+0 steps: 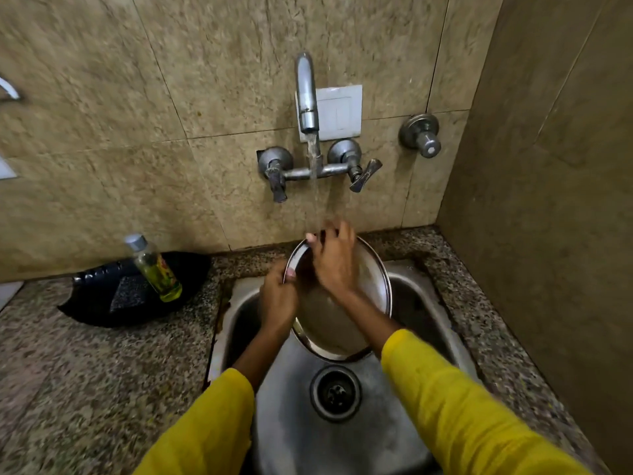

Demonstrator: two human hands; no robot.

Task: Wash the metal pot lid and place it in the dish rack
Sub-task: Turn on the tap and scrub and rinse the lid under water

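Observation:
The round metal pot lid (371, 286) is held tilted over the steel sink (308, 440), under the running water from the wall tap (306, 97). My left hand (278, 296) grips the lid's left rim, thumb over the edge. My right hand (334, 258) lies flat on the lid's inner face near its top, fingers spread and blurred, right where the stream lands. No dish rack is in view.
A black tray (102, 303) on the granite counter (85, 389) at left holds a dark scrub pad (128, 294) and a bottle of yellow-green liquid (156, 269). The sink drain (335, 392) lies below the lid. Tiled walls close the back and right.

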